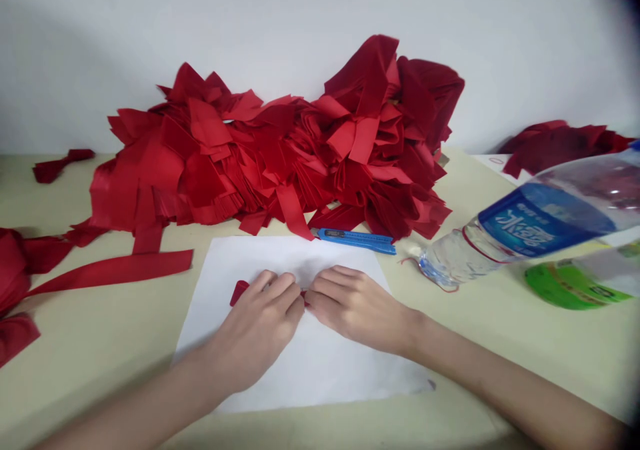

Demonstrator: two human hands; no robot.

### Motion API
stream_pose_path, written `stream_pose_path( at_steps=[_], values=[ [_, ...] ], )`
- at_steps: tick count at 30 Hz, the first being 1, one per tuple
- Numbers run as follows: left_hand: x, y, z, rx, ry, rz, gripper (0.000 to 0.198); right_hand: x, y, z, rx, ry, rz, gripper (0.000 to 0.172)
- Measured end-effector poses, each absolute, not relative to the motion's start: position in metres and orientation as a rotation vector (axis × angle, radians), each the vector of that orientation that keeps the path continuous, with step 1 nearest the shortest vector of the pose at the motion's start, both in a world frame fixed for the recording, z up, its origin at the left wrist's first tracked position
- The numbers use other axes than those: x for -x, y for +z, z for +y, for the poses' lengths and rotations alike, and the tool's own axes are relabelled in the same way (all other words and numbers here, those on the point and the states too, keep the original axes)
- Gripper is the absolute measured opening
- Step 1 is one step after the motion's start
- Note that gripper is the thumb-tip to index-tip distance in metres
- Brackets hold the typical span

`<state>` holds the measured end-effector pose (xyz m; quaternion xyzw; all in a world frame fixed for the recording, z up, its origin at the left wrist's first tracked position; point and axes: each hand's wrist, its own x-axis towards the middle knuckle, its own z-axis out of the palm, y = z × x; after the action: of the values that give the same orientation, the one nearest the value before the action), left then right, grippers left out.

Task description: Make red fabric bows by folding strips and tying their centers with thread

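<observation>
My left hand (267, 323) and my right hand (353, 307) meet over a white sheet of paper (320, 377), both with fingers closed. Between them they grip a red ribbon piece (240, 293). One end of it sticks out past my left fingers, and a little red shows where the fingertips meet. Most of the ribbon is hidden under my hands. Just beyond the paper's far edge lies a blue utility knife (355, 239), touched by neither hand.
A large heap of red ribbon pieces (280, 163) stands against the wall. More red ribbon (115, 271) lies at the left. On the right are a water bottle (545, 220), a green-labelled bottle (575, 283) and another dark red pile (565, 147).
</observation>
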<state>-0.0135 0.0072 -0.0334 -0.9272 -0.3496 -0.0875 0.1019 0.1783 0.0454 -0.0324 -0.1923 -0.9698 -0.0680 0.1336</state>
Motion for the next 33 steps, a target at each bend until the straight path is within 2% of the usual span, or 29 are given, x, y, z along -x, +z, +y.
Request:
stream_pose_path(
  at_steps=[3, 11, 13, 15, 17, 19, 27, 33],
  values=[
    [0.015, -0.036, 0.009, 2.708, -0.237, -0.949, 0.022, -0.179, -0.03, 0.046, 0.616, -0.089, -2.795, 0.022],
    [0.015, -0.032, 0.018, 2.752, -0.265, -0.948, 0.023, -0.175, -0.033, 0.05, 0.618, -0.092, -2.77, 0.023],
    [0.014, -0.022, 0.024, 2.859, -0.315, -1.068, 0.024, -0.176, -0.025, 0.052, 0.676, 0.077, -2.781, 0.018],
    [0.015, -0.01, 0.033, 3.057, -0.368, -1.243, 0.025, -0.178, -0.015, 0.056, 0.768, 0.389, -2.778, 0.011],
    [0.017, 0.0, 0.043, 3.281, -0.326, -1.301, 0.024, -0.179, -0.006, 0.06, 0.843, 0.724, -2.769, 0.012],
    [0.017, 0.005, 0.049, 3.372, -0.272, -1.314, 0.026, -0.18, -0.002, 0.064, 0.872, 0.894, -2.787, 0.015],
    [0.013, -0.006, 0.044, 3.26, -0.207, -1.304, 0.028, -0.18, -0.008, 0.061, 0.835, 0.598, -2.889, 0.013],
    [0.017, -0.006, 0.051, 3.348, -0.151, -1.186, 0.027, -0.178, -0.007, 0.065, 0.808, 0.647, -2.924, 0.009]
  ],
)
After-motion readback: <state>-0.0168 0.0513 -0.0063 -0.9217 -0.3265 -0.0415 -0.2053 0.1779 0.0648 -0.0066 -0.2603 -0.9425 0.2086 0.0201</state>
